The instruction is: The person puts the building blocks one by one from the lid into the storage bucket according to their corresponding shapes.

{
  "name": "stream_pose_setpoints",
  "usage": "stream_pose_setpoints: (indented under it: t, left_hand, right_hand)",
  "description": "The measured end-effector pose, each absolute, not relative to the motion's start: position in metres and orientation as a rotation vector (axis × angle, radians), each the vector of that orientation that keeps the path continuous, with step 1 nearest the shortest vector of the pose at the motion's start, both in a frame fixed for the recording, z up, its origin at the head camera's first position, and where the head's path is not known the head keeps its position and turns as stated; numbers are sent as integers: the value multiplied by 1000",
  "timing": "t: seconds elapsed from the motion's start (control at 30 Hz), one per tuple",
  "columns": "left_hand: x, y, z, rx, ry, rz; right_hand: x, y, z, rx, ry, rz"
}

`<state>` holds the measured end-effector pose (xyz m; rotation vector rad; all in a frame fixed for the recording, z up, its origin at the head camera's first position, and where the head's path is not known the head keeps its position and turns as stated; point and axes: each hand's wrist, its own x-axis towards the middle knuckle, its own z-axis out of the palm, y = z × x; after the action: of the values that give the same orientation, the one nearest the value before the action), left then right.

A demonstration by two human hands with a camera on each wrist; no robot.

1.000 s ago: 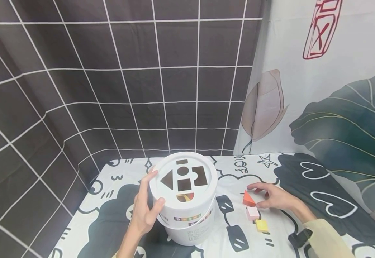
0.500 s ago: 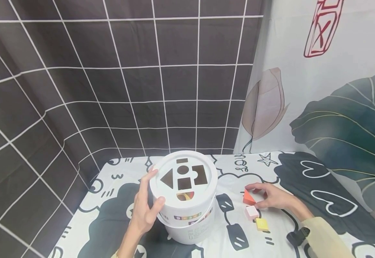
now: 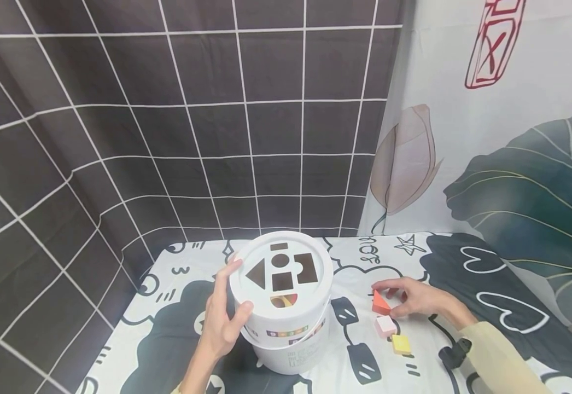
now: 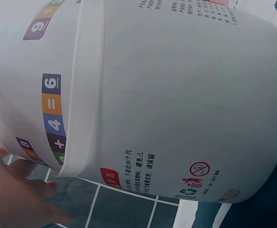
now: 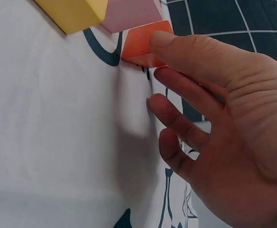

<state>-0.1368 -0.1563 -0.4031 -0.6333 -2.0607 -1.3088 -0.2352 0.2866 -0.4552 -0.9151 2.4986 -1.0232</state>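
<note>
A white bucket (image 3: 301,353) stands upright, its white lid (image 3: 310,298) cut with several shaped holes. My left hand (image 3: 222,323) grips the lid's left edge, thumb at the front and index finger reaching over the rim; in the left wrist view its fingers (image 4: 33,190) bend beside the bucket. My right hand (image 3: 419,301) pinches an orange triangular block (image 3: 379,304) between thumb and index finger, low over the cloth. The other fingers of that hand are loosely curled. Close by are a pink block (image 3: 385,326) and a yellow block (image 3: 401,345).
A black-and-white patterned cloth (image 3: 350,377) covers the surface. Dark gridded fabric (image 3: 276,131) hangs behind, with a pale leaf-printed curtain (image 3: 463,131) at the right. Yellow and red pieces (image 3: 286,300) show through the lid's front hole.
Between the frames the right hand and orange block shift very slightly, and the pink block's angle changes a little. The left hand stays on the bucket.
</note>
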Motion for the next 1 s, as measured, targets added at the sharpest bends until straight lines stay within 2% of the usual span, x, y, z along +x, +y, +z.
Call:
stream_pose_setpoints:
  t: [0.7,1.0]
  left_hand:
    - [-136,-156,-405,-636,-2059,-1301]
    - [-136,-156,-404,-615,-2071,-1304]
  right_hand:
    - [-237,286,-468,-857,2562,-1080]
    - [-236,284,-460,-907,2640,-1100]
